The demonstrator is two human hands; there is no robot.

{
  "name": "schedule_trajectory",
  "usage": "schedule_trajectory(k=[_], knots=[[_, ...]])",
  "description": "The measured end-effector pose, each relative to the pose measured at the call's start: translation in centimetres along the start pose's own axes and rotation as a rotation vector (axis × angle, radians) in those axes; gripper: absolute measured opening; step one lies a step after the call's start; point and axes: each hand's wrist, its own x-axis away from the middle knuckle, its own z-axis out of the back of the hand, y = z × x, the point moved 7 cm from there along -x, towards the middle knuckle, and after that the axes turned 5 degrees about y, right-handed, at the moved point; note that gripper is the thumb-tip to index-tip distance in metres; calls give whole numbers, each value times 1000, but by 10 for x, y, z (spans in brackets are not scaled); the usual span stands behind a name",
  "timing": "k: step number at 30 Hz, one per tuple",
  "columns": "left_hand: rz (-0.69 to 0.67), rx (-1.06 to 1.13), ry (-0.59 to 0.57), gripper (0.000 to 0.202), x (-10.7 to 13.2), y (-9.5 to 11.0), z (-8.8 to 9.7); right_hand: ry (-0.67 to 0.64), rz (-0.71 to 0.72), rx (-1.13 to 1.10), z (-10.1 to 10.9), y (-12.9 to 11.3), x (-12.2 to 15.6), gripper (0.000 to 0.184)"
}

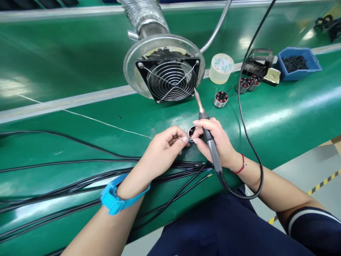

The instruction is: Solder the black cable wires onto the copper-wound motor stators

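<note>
My right hand (215, 138) is closed around a soldering iron (212, 147), its metal tip pointing up and away, close to the fan's lower right corner. Thumb and a fingertip of that hand also come together at a thin wire end. My left hand (169, 147) pinches thin wires (190, 140), a bit of blue showing between the fingertips of both hands. Just behind the fingers is a small round motor stator (191, 131), partly hidden by the right hand. Black cables (106, 160) with stripped coloured ends pass below and behind my left hand.
A fume extractor fan (173, 80) hangs over the green bench. To its right are a tape roll (221, 69), another stator (221, 99), a soldering iron stand (257, 65) and a blue bin (298, 64) of small black parts. The iron's cord (243, 121) loops on the right.
</note>
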Motion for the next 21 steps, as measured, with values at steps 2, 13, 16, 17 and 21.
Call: schedule_trajectory(k=[2,13,16,17,21], knots=[[11,-13,-45,20,-1,0,-2,0,10,1,-1,-2,0,37],[50,47,67,19,-1,-9,10,28,-1,110,1,-5,6,41],[12,38,116,17,0,-7,12,-13,16,102,-4,-7,7,41],[-4,26,125,17,1,-7,12,-32,29,96,-7,-8,7,41],[-40,-39,135,18,2,-5,8,-25,50,115,-3,-11,3,34]])
